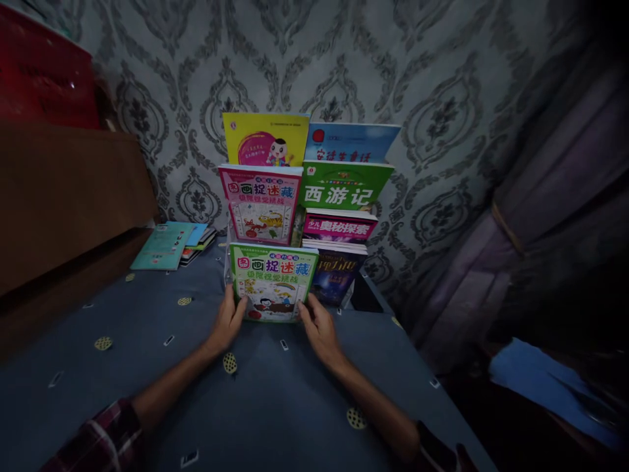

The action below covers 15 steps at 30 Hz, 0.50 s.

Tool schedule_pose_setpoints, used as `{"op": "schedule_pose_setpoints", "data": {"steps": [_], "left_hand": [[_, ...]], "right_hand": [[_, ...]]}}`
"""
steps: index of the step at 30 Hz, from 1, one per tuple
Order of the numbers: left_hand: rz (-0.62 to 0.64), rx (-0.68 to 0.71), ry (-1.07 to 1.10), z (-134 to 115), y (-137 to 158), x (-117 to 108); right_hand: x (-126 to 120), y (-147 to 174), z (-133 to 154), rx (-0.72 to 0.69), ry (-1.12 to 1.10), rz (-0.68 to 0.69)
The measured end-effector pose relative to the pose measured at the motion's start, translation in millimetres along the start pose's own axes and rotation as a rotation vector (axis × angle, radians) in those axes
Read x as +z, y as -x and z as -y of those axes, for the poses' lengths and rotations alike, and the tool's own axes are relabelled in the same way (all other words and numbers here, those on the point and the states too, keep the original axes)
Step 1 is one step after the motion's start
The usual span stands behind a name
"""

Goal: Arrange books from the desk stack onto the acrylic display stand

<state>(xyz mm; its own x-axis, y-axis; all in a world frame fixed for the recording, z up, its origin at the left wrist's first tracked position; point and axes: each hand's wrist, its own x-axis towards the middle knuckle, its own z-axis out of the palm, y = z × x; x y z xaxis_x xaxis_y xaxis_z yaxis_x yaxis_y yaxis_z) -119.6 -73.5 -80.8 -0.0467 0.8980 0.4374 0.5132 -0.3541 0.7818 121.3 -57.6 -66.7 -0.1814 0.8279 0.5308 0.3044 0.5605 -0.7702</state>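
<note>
Both hands grip a green-bordered picture book (272, 285) upright by its lower side edges. My left hand (230, 318) has its thumb on the cover's left side. On the right edge, the thumb of my right hand (320, 331) presses the cover, its fingers behind. This book stands at the front left of a tiered stand, whose frame is mostly hidden. Above it are a pink picture book (263, 206) and a yellow book (268, 139). To the right rise a dark blue book (337, 275), a magenta book (339, 226), a green book (346, 185) and a blue book (351, 142).
A small pile of books, topped by a teal one (162, 247), lies on the dark blue patterned cloth (275, 406). At left stands a brown cabinet (69, 203) with a red box (46, 72). Behind is grey patterned wallpaper; a curtain (472, 255) hangs at right.
</note>
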Motion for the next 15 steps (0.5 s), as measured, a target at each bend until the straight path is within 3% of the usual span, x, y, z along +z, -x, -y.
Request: {"op": "schedule_pose_setpoints", "data": {"steps": [3, 7, 15], "left_hand": [[-0.069, -0.009, -0.017, -8, -3, -5], [-0.054, -0.023, 0.010, -6, -16, -17], [-0.013, 0.008, 0.168, -12, -66, -50]], "right_hand": [[0, -2, 4, -0.028, 0.016, -0.021], [2, -14, 15, -0.030, 0.036, 0.019], [-2, -72, 49, -0.084, 0.090, 0.035]]}}
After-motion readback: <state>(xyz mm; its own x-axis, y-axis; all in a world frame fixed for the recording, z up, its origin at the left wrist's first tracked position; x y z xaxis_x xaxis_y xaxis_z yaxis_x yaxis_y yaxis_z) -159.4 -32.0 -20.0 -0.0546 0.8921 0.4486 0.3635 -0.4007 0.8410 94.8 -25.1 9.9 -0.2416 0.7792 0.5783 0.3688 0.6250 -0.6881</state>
